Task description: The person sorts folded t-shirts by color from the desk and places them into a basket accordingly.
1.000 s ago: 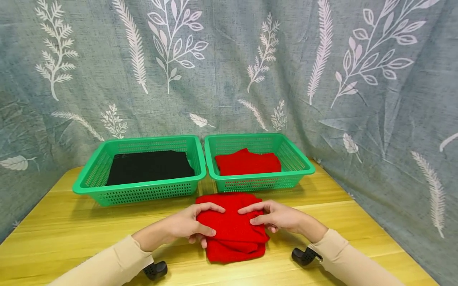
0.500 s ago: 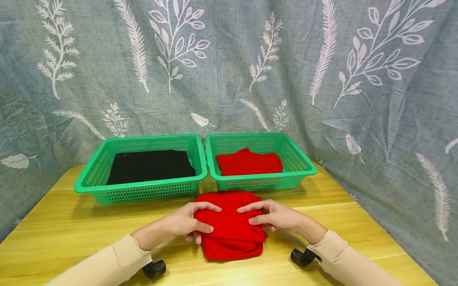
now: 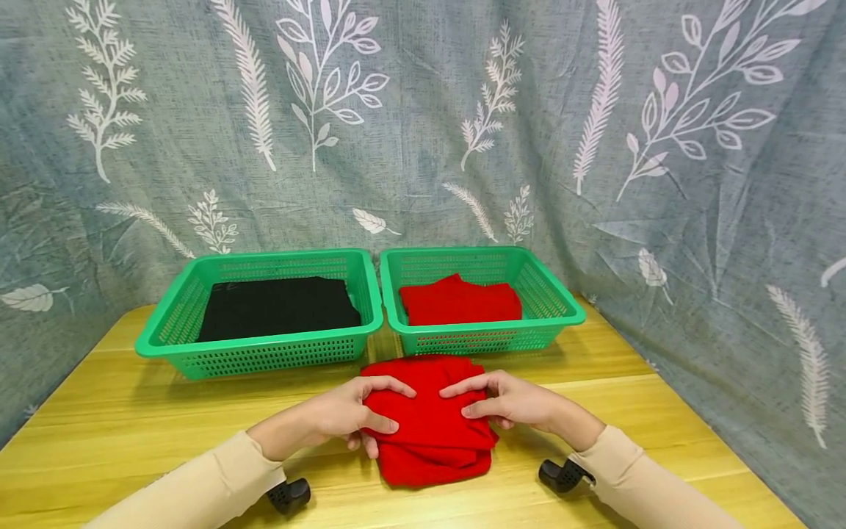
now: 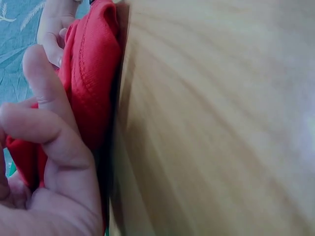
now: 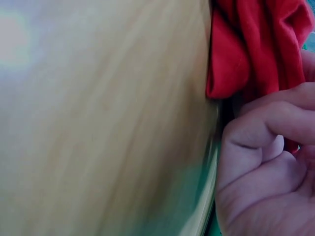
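Note:
A folded red garment (image 3: 423, 430) lies in several layers on the table, just in front of the right-hand basket. My left hand (image 3: 350, 415) grips its left edge, thumb and index finger on top and the other fingers lower at the side. From the right, my right hand (image 3: 518, 400) holds the opposite edge in the same way. In the left wrist view a stitched seam runs along the garment (image 4: 93, 73) beside the bent fingers (image 4: 59, 132). The right wrist view shows curled fingers (image 5: 266, 123) against the loose red folds (image 5: 256, 49).
Two green plastic baskets stand side by side at the back. The left basket (image 3: 264, 349) contains folded black cloth (image 3: 280, 308); the right basket (image 3: 476, 338) contains another folded red cloth (image 3: 460, 301). A patterned curtain (image 3: 423, 132) hangs behind the wooden table (image 3: 132, 441).
Since half a second ago, both hands and the red garment between them have shifted slightly to the right and nearer. The grip looks the same throughout, and the baskets stay put.

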A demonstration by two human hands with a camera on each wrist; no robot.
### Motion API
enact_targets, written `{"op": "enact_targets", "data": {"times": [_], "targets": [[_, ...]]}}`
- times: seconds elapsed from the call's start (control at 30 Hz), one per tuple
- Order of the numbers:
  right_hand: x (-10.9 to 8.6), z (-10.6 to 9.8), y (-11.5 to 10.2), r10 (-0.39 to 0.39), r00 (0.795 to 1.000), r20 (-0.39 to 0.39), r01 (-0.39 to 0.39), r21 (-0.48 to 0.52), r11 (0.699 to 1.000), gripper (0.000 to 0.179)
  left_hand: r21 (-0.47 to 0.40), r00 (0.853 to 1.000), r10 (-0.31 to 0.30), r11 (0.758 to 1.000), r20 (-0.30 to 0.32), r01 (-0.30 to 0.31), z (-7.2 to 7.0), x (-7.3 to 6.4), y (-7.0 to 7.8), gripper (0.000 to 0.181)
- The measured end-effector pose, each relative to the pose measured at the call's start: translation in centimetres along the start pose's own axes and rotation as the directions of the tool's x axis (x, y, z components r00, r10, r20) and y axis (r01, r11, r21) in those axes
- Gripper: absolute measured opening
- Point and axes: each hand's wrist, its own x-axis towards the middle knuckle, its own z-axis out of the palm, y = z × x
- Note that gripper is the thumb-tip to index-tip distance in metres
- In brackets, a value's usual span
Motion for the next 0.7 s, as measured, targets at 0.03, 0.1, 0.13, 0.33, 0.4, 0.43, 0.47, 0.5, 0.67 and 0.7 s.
{"op": "enact_targets", "data": {"times": [0.03,0.1,0.13,0.33,0.4,0.43,0.47,0.5,0.67,0.7], "targets": [[0.0,0.0,0.0,0.002,1.0,-0.001,-0.002,-0.002,1.0,0.046,0.002,1.0,-0.004,1.0,-0.001,0.004,0.0,0.0,0.0,0.047],[-0.2,0.0,0.0,0.003,1.0,0.003,-0.003,-0.007,1.0,0.046,-0.002,1.0,-0.01,1.0,-0.006,0.01,0.1,0.0,-0.1,0.046],[-0.2,0.1,-0.1,0.003,1.0,0.004,-0.003,-0.01,1.0,0.046,-0.004,1.0,-0.012,1.0,-0.011,0.012,0.2,0.0,-0.2,0.045],[-0.7,0.0,-0.4,-0.024,1.0,0.009,0.024,-0.04,0.999,0.046,-0.015,0.999,0.003,1.0,-0.042,-0.004,0.4,-0.5,-0.1,0.042],[-1.0,-0.1,-0.7,-0.038,0.999,0.006,0.038,-0.058,0.998,0.046,-0.015,0.998,0.021,1.0,-0.055,-0.022,0.4,-0.8,0.1,0.042],[-1.2,-0.2,-0.8,-0.046,0.999,0.003,0.047,-0.067,0.997,0.046,-0.015,0.998,0.031,0.999,-0.064,-0.032,0.4,-0.9,0.3,0.042],[-1.3,-0.2,-1.0,-0.051,0.999,-0.001,0.05,-0.073,0.996,0.046,-0.016,0.997,0.037,0.999,-0.073,-0.038,0.4,-1.0,0.5,0.042],[-1.5,-0.3,-1.2,-0.054,0.999,-0.005,0.053,-0.08,0.995,0.046,-0.017,0.996,0.043,0.999,-0.081,-0.044,0.4,-1.2,0.7,0.042],[-2.2,-0.8,-2.2,-0.072,0.997,-0.019,0.069,-0.104,0.992,0.046,-0.006,0.992,0.06,0.998,-0.114,-0.062,0.3,-1.7,1.8,0.043],[-2.4,-1.0,-2.4,-0.078,0.997,-0.02,0.075,-0.107,0.991,0.045,0.003,0.991,0.066,0.998,-0.12,-0.066,0.3,-1.8,2.0,0.043]]}}
